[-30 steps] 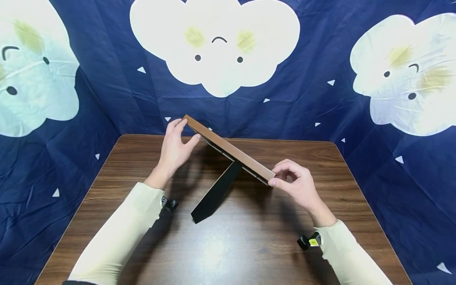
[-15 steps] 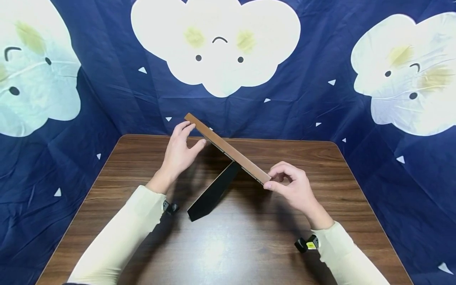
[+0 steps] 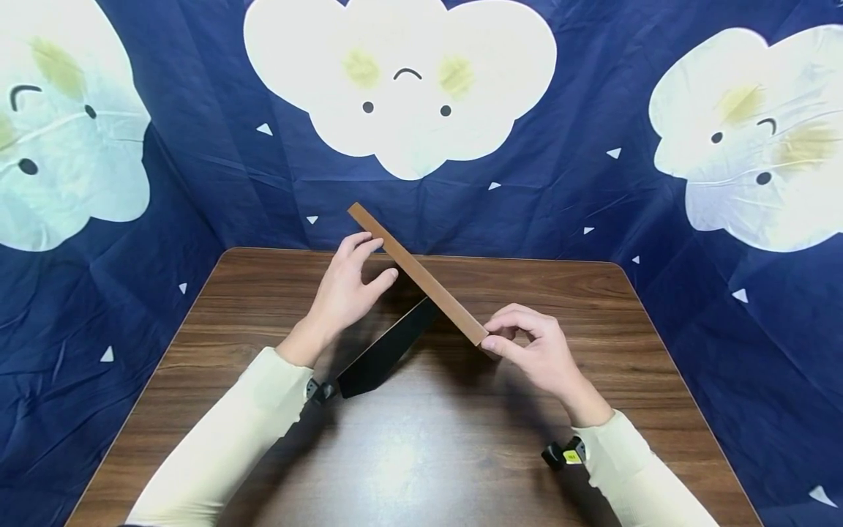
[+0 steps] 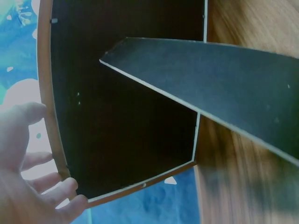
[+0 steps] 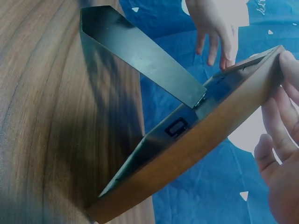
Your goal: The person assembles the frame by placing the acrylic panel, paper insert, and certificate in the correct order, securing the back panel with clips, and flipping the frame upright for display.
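Note:
A picture frame (image 3: 418, 274) with a brown wooden rim stands slantwise on the table, its dark back (image 4: 117, 140) facing the near left side. From that back a black easel leg (image 3: 388, 351) sticks out toward the left forearm. My right hand (image 3: 533, 348) pinches the frame's near right end between thumb and fingers, also seen by the right wrist camera. At the far left part, fingertips of my left hand (image 3: 352, 285) touch the rim; the fingers are fairly straight and the thumb stands apart in the head view. The frame's front is hidden.
The frame stands on a brown wood-grain table (image 3: 428, 454). Behind and on both sides hangs a dark blue cloth (image 3: 560, 212) printed with white clouds (image 3: 408, 139). Each wrist wears a small black camera (image 3: 555, 456).
The frame has turned, its near right end coming left and its leg swinging left and away. My left hand has shifted right along it; my right hand has moved slightly left.

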A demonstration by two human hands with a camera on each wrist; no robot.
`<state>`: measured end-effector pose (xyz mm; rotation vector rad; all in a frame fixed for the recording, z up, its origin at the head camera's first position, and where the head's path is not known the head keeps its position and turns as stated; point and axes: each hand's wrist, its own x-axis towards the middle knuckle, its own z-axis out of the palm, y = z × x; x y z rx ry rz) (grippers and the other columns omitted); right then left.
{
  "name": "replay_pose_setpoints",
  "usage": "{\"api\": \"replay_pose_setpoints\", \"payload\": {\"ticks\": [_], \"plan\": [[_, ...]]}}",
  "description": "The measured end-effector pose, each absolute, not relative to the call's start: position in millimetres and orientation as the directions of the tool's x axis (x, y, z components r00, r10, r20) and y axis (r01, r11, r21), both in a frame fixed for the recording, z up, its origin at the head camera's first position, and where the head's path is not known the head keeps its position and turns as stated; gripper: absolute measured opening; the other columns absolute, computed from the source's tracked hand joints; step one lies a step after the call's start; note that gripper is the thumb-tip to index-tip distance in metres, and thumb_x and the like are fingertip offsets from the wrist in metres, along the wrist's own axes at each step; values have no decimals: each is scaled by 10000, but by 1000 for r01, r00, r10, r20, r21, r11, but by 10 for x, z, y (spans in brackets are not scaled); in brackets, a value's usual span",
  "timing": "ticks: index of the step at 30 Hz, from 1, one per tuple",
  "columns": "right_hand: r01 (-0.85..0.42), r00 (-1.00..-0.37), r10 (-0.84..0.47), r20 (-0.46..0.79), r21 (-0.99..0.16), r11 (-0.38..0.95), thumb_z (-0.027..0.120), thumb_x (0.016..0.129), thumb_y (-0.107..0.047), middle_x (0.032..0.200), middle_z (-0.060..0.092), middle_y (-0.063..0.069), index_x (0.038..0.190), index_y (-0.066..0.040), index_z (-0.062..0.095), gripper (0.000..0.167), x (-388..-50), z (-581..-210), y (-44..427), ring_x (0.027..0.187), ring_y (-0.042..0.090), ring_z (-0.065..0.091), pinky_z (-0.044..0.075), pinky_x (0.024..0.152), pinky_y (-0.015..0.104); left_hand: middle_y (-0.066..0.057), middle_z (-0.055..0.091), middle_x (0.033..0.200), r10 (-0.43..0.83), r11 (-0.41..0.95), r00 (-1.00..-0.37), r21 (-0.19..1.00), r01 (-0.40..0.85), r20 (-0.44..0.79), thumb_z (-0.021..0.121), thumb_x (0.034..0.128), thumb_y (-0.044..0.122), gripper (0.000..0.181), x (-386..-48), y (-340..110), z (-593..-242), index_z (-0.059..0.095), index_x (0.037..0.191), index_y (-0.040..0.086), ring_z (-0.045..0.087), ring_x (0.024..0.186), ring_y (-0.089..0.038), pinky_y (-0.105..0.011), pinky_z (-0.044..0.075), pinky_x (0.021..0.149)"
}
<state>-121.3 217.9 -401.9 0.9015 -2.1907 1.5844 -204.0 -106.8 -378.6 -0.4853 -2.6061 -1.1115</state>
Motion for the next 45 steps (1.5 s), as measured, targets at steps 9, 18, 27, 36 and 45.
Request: {"api": "replay_pose_setpoints", "payload": {"ticks": [9,18,27,36,45], "plan": [[-716,-686,-380,621,-669,199,818,734,140,857,717,39,924,-82,773,296,-1160,-3866,2077,730,91,600,496,646,229,-122,434,1533,247,655,-894,616,438,373,685,958,375,557,-1919,-944,-3715,584,1438,111,471,1390,-316,-518,426,1105],[-691,-702,-440,559,-685,231,785,769,148,796,711,49,867,-30,757,205,-1045,-3585,1963,698,71,590,500,620,230,-94,512,1403,252,668,-912,623,406,324,637,976,349,520,-1874,-860,-3624,580,1446,133,550,1217,-274,-485,481,982],[-598,-768,-468,437,-750,282,817,847,-25,852,732,-29,936,-169,780,173,-1131,-3730,1991,732,80,616,513,618,239,-109,557,1359,228,663,-927,649,372,299,649,961,365,526,-1828,-768,-3550,609,1410,93,563,1246,-271,-474,476,1022],[-553,-766,-533,359,-791,262,786,901,-107,914,742,-51,1001,-207,779,142,-1098,-3664,1902,789,116,661,556,669,276,-109,528,1380,201,714,-950,629,309,239,680,909,563,700,-1752,-687,-3487,580,1433,109,575,1206,-284,-485,497,1001],[-520,-754,-566,333,-829,206,757,919,-68,938,738,12,1013,-158,764,130,-1086,-3676,1834,813,117,657,569,680,281,-101,534,1302,200,746,-963,609,269,180,673,886,590,781,-1678,-642,-3429,535,1482,103,563,892,-238,-384,490,744]]}}
